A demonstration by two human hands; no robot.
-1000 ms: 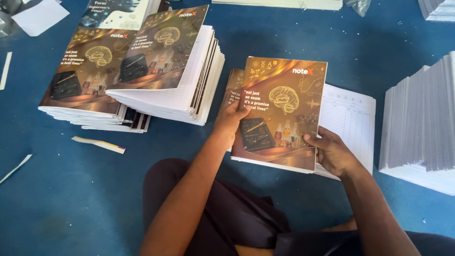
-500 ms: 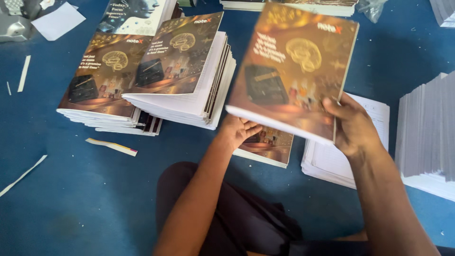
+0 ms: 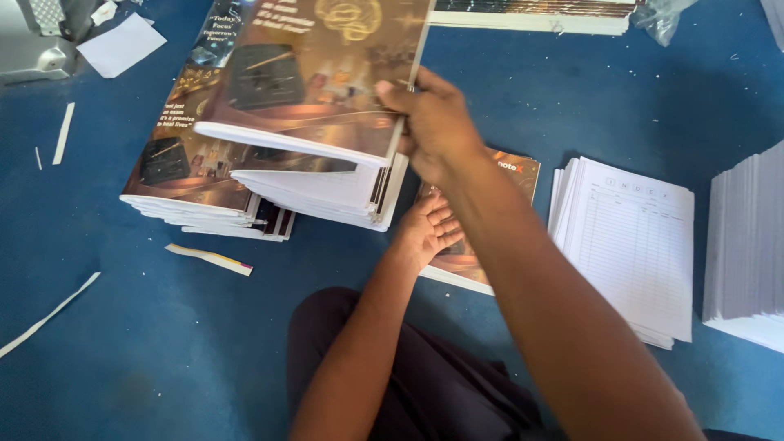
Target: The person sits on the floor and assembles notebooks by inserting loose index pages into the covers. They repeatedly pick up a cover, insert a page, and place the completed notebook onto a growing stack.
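Blue floor covering (image 3: 122,343): carries everything; the person sits on it, dark-clad lap at the bottom edge below both hands.

Stacks of notebooks (image 3: 237,188), left of the hands: two piles of brown-covered books, the nearer one (image 3: 327,192) leaning and fanned at its edges. Judged risk: another book set down off-centre could slide the top layers off, since the pile already overhangs.

White sheet stack (image 3: 747,245), far right of the hands, with a pile of ruled index pages (image 3: 629,245) between it and the right forearm. Judged risk: a swinging elbow could scatter these loose pages.

Raised notebook (image 3: 310,73): held in the air above the nearer pile, tilted, pinched at its right edge by the right hand (image 3: 437,131), fingers closed on the cover and pages. Judged risk: a one-edge grip could let the pages sag open or the book slip.

Flat notebook (image 3: 510,175), under and just beyond the left hand (image 3: 425,233), which lies open, palm down upon it, well apart from the right.

Paper offcuts (image 3: 208,259), left of the lap: strips that could be trapped under a pile.

Containers: none seen; a grey metal object (image 3: 33,49) at far upper left, contents not visible.
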